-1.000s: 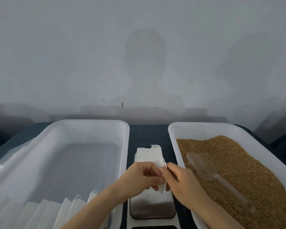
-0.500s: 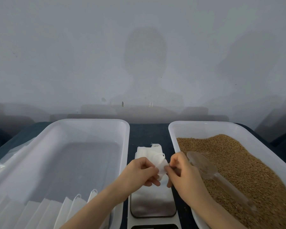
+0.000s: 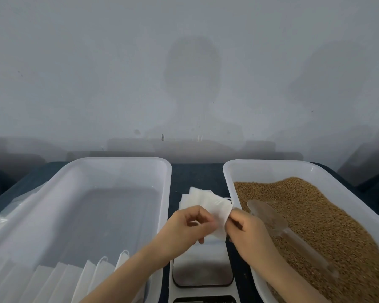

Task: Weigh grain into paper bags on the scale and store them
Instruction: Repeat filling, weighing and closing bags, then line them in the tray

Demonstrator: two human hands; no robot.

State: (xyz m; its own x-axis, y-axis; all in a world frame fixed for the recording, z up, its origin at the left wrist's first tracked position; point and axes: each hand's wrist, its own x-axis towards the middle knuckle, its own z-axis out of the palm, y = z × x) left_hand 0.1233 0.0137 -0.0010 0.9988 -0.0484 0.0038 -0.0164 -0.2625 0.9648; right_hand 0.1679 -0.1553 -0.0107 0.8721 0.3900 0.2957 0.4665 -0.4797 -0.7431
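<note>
Above the scale (image 3: 202, 274), the left hand (image 3: 184, 228) and right hand (image 3: 247, 235) pinch the paper bag (image 3: 214, 212), which seems light and limp, best held at its mouth edges.

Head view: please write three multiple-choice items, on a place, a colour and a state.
1. Where does the clear scoop lie? A on the floor; B on the grain in the right tub; C on a shelf.
2. What colour is the held bag? A brown; B white; C blue.
3. How is the bag held? A by one hand; B by none; C left hand and right hand both pinch it.
B, scoop rests on grain; B, paper looks white; C, both hands pinch it.
</note>
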